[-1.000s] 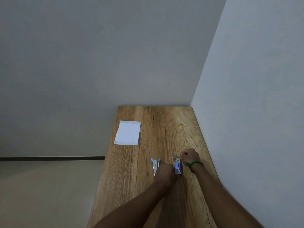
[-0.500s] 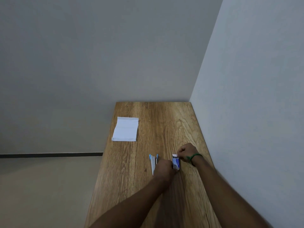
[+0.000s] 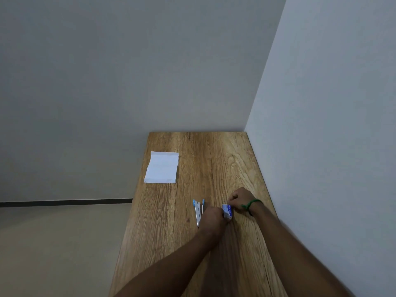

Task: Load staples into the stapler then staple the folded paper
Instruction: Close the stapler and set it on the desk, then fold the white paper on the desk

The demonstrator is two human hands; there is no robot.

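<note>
both my left hand (image 3: 212, 218) and right hand (image 3: 240, 199) pinch the small blue-and-white cardboard staple box (image 3: 227, 211) between them, opened blue-tipped metal stapler (image 3: 198, 211) just left of my fingers.

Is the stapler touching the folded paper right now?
Apart. The head view shows bare wood between the stapler and the folded paper.

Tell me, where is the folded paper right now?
In the head view the folded paper lies flat at the table's far left edge, well apart from the opened stapler and both hands working nearer the person.
</note>
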